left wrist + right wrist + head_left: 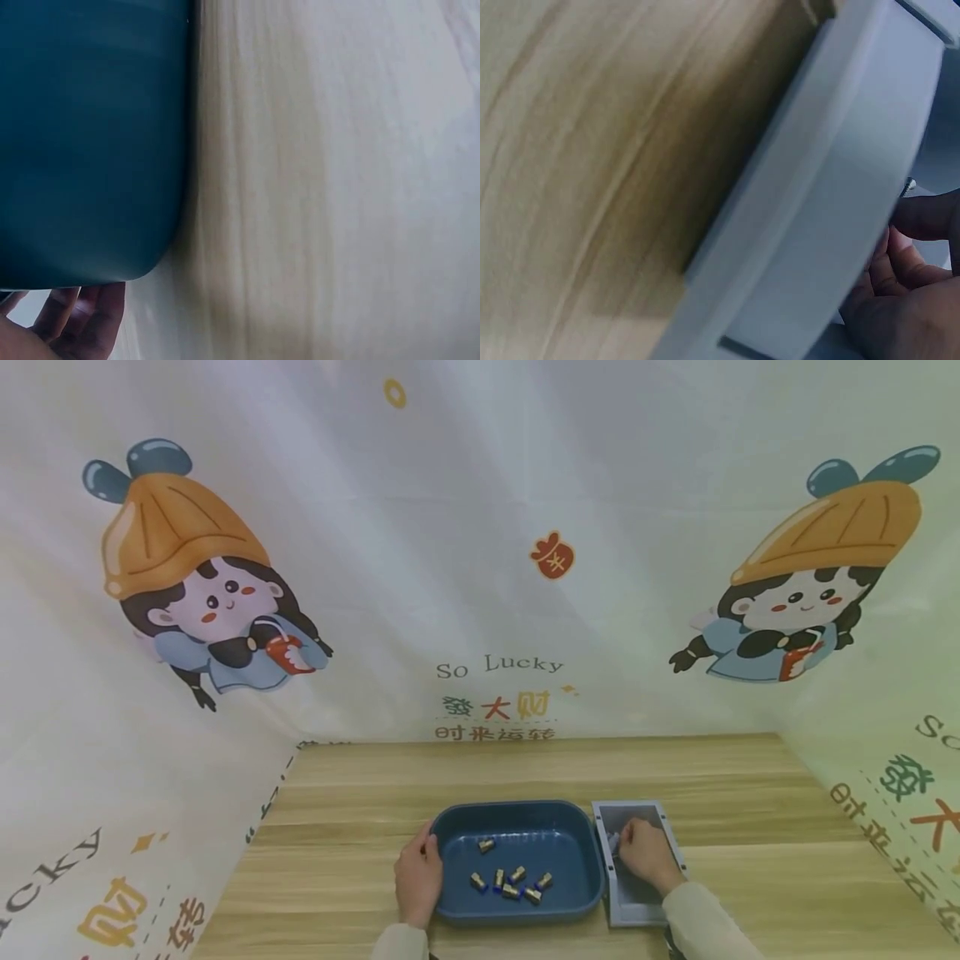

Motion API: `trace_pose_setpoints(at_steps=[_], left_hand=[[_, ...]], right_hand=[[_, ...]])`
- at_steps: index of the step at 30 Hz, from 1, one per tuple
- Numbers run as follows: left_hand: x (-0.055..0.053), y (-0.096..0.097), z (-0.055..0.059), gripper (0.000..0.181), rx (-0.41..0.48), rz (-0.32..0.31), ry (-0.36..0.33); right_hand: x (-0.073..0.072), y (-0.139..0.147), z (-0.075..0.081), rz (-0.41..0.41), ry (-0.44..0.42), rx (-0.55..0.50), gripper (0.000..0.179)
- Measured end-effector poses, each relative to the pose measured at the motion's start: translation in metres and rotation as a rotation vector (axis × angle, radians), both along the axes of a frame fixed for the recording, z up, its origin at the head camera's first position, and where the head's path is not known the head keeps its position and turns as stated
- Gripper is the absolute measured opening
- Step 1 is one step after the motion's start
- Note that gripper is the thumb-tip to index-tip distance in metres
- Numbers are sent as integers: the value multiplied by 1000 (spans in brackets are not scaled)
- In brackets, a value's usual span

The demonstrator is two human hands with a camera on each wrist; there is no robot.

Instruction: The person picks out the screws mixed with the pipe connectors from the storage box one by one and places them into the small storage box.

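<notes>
A blue plastic tray holds several brass fittings with blue ends, mostly grouped toward its front. At the tray's left side, my left hand grips the rim, thumb at the edge and fingers against the outer wall. My right hand reaches into the grey bin beside the tray, its fingers curled together. A small silver metal piece shows at the tip of the right thumb; most of it is hidden. Light grey bits lie by the bin's left wall, near the fingertips.
Tray and bin stand side by side on a wood-grain table. The bin's raised side wall lies alongside the right hand. A printed white cloth hangs behind the table and on both sides.
</notes>
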State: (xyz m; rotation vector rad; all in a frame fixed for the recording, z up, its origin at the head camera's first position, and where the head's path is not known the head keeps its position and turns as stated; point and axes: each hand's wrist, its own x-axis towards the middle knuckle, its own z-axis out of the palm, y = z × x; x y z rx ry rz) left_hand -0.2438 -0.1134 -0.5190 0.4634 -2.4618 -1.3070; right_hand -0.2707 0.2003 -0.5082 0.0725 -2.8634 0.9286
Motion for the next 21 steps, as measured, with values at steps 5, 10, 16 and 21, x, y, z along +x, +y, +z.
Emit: trace_pose_setpoints(at_steps=[5, 10, 16, 21], left_hand=[[-1, 0, 1, 34, 21, -8, 26], [1, -3, 1, 34, 74, -13, 51], [-4, -23, 12, 41, 103, -43, 34], [-17, -48, 31, 43, 80, -125, 16]], right_hand=[[0, -2, -6, 5, 37, 27, 13], [1, -2, -10, 5, 16, 34, 16], [-6, 2, -3, 43, 90, 45, 11], [-16, 5, 18, 85, 51, 3, 6]])
